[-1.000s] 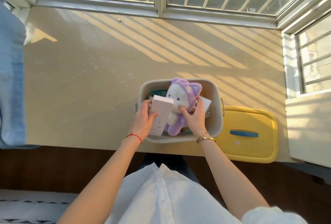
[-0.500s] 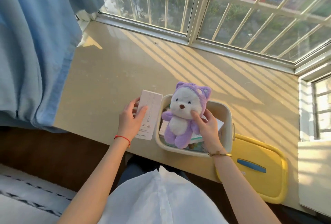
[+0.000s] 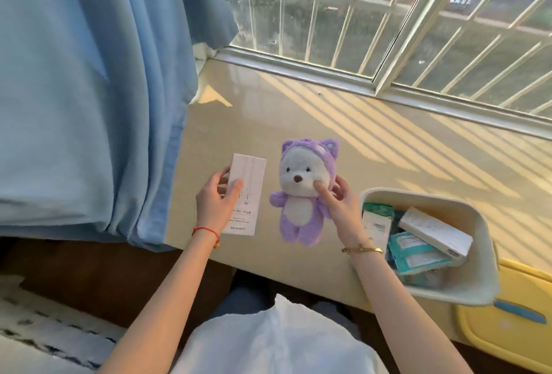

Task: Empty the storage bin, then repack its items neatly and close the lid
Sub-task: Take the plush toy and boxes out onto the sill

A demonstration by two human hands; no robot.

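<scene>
The left hand [image 3: 215, 205] grips the box [image 3: 245, 197] and the right hand [image 3: 339, 204] pinches the plush [image 3: 301, 191] by its head, both over the bench [image 3: 328, 122] left of the bin [image 3: 430, 246] — set too near the edge, either could tip off.

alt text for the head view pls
A person's left hand holds a flat white cardboard box and the right hand a purple plush bear above a beige sill, beside an open cream plastic bin of boxes.
</scene>
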